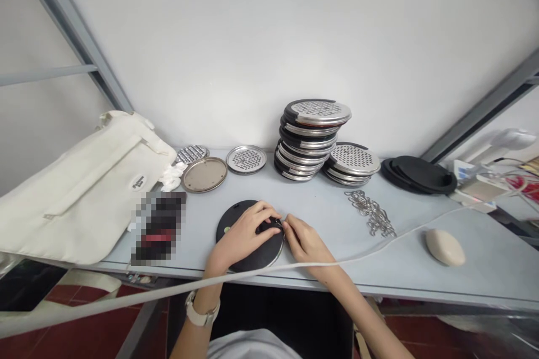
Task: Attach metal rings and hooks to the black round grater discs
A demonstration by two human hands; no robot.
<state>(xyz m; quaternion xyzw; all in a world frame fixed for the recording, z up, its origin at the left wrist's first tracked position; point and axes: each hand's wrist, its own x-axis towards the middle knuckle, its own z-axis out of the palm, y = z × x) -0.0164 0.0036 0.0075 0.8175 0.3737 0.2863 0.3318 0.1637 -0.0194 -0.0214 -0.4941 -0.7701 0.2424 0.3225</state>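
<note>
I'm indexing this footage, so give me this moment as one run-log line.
left hand: on black disc | right hand: at disc's right edge, grip unclear | beyond: stacked perforated discs | right side: metal clips

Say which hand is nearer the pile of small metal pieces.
Right. The right hand is left of the pile, at the edge of the black disc; the left hand lies farther left, on the disc.

The round disc is matte black with a small green spot, and the table is a pale blue-grey. Silver lids carry a regular pattern of dark holes (one shallow plate is a plain brownish grey), beside bright silver clips. The bag is cream, its oval badge dark-lettered, and the floor brick red.
</note>
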